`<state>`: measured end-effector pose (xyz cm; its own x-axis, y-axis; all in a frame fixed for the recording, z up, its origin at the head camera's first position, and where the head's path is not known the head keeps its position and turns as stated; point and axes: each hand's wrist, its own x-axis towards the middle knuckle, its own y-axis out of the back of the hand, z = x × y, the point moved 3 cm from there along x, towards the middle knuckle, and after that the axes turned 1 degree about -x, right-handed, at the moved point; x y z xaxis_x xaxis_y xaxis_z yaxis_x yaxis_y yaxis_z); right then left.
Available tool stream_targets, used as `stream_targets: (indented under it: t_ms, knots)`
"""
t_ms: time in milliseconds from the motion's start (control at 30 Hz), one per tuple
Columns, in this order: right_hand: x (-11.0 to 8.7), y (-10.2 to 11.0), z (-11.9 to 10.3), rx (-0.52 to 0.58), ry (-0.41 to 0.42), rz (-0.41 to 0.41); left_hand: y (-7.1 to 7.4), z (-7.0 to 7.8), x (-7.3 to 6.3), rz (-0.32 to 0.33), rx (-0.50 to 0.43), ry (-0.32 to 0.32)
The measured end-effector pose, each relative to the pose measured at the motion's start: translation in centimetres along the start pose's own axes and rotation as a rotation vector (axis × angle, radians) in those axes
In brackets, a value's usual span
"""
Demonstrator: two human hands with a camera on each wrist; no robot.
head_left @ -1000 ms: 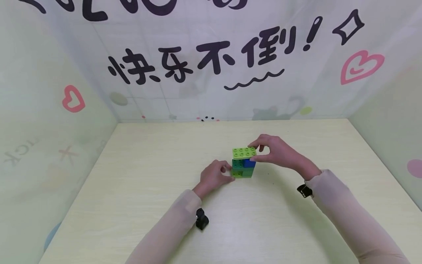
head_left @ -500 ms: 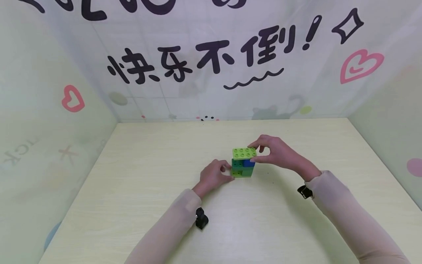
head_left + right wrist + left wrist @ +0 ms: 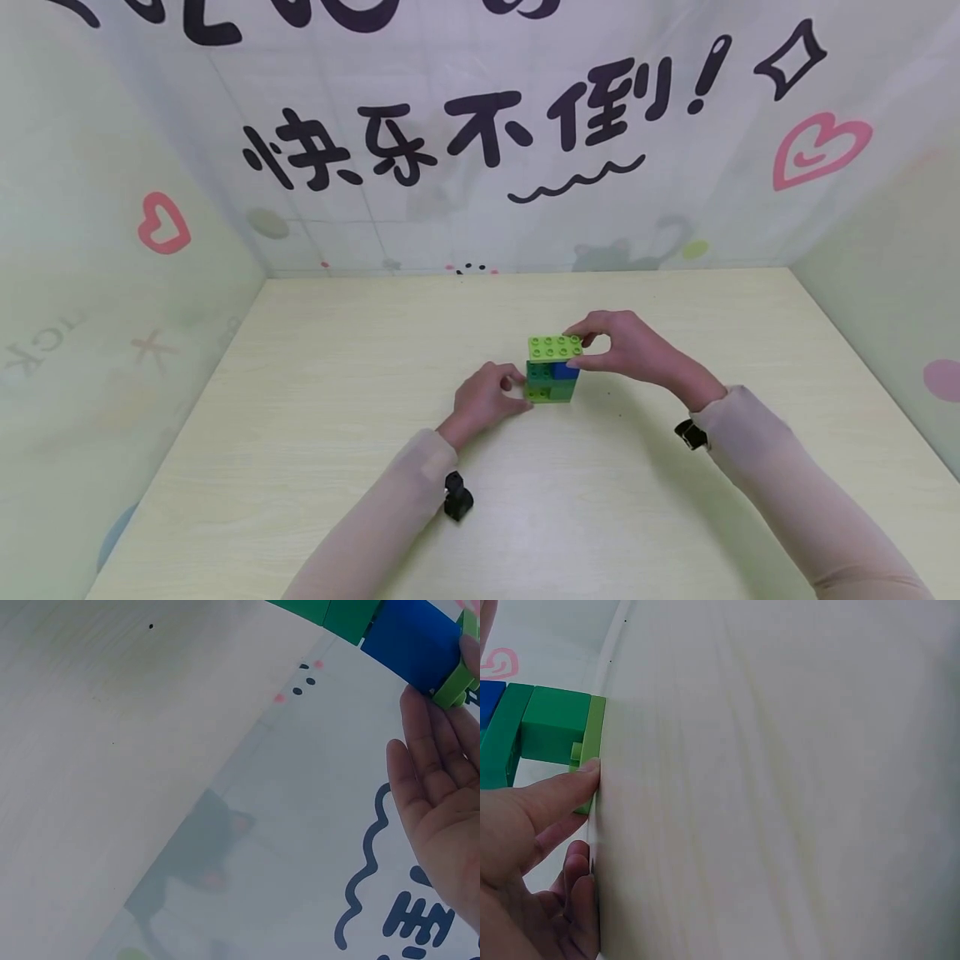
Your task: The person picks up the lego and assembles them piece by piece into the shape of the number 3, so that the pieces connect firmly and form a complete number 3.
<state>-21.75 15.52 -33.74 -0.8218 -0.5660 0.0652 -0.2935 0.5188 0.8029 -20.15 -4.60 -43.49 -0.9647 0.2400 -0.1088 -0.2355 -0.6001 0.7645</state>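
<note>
A small tower of toy building bricks stands on the table between both hands. Its lime base plate [image 3: 537, 396] carries a green block [image 3: 555, 724], then a longer green brick [image 3: 539, 372]. Above that sits a blue block [image 3: 566, 372] at the right side, topped by a lime studded plate [image 3: 555, 347]. My left hand [image 3: 485, 402] pinches the left end of the base plate between thumb and finger. My right hand [image 3: 632, 347] grips the right end of the top plate, thumb at the front, fingers behind. Under the left part of the top plate there is a gap.
The pale wooden table [image 3: 337, 358] is bounded by a printed back curtain [image 3: 420, 233] and side walls. Small black cameras [image 3: 457, 497] hang at both wrists.
My right hand has sunk very slightly at the top plate, its knuckles a little lower. The left hand and the tower look unchanged.
</note>
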Motion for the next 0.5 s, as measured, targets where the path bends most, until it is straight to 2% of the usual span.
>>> stream_targets:
  t_ms: [233, 500]
  knots:
    - [0.12, 0.12, 0.1, 0.034, -0.021, -0.01, -0.06, -0.05, 0.05, -0.004, -0.001, 0.009]
    - [0.3, 0.22, -0.17, 0.021, -0.008, -0.046, -0.09, -0.14, -0.02, -0.001, -0.007, 0.005]
